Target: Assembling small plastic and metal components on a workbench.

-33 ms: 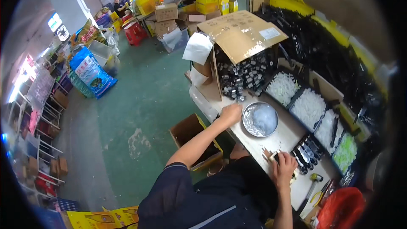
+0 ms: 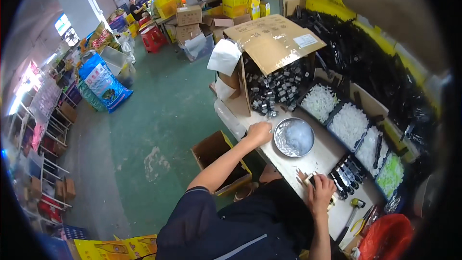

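Observation:
My left hand (image 2: pixel 260 133) is closed above the near edge of the white table, beside a round metal bowl (image 2: pixel 294 137) that holds a whitish, translucent mass. Its fingertips are hidden, so I cannot tell what they pinch. Small black-and-silver metal parts (image 2: pixel 281 86) spill from a carton just beyond it. At the table's near edge my right hand (image 2: pixel 321 195) curls over a cream-coloured block (image 2: pixel 310 179) with a dark part in it, mostly covered by the fingers. Several black-and-silver handle-like pieces (image 2: pixel 347 175) lie in a row to its right.
Black bins of white pieces (image 2: pixel 348 120) and green pieces (image 2: pixel 390 175) line the table's far side, before a heap of black parts (image 2: pixel 337 43). A hammer (image 2: pixel 355 207), yellow-handled pliers (image 2: pixel 358 224) and a red bag (image 2: pixel 387 236) lie at right. An open carton (image 2: pixel 209 151) stands on the floor.
My left hand has drawn back slightly to the left and toward me, away from the metal parts. The right hand stays on the block.

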Demonstrator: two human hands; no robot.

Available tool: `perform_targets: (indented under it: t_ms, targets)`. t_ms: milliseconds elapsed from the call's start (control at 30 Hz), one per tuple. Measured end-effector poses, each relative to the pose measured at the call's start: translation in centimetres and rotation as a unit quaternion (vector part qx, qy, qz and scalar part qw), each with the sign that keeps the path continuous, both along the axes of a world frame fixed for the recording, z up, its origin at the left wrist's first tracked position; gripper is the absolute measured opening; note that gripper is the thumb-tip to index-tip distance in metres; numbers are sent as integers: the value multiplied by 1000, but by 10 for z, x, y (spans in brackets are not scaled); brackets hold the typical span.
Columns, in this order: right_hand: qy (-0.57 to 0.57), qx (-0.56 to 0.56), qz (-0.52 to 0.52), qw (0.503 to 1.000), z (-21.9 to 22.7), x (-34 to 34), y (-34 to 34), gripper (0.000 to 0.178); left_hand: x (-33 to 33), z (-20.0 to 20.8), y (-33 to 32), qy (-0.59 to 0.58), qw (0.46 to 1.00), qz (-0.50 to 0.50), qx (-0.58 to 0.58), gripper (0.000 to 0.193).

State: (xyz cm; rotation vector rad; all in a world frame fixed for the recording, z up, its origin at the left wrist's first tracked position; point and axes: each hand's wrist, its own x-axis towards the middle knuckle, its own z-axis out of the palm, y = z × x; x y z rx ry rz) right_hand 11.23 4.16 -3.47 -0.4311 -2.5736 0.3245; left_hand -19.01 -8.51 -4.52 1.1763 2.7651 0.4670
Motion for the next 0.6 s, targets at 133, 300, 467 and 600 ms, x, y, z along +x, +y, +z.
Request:
perform_targets:
  t_ms: [133,300,467,600]
  targets:
    - [10,-6,12,1000,3,-5,-1,32,26,15,-29,-218,970,-106,33,29]
    - [16,-14,10,1000,4,-7,1,29,39,8,-3,-195,974,-102,50,28]
    - [33,-33,12,999,3,-3,3,29,37,1,13,-228,961,-91,131,22]
    - [60,-45,-24,997,-2,14,3,29,61,20,18,-501,839,-61,202,11]
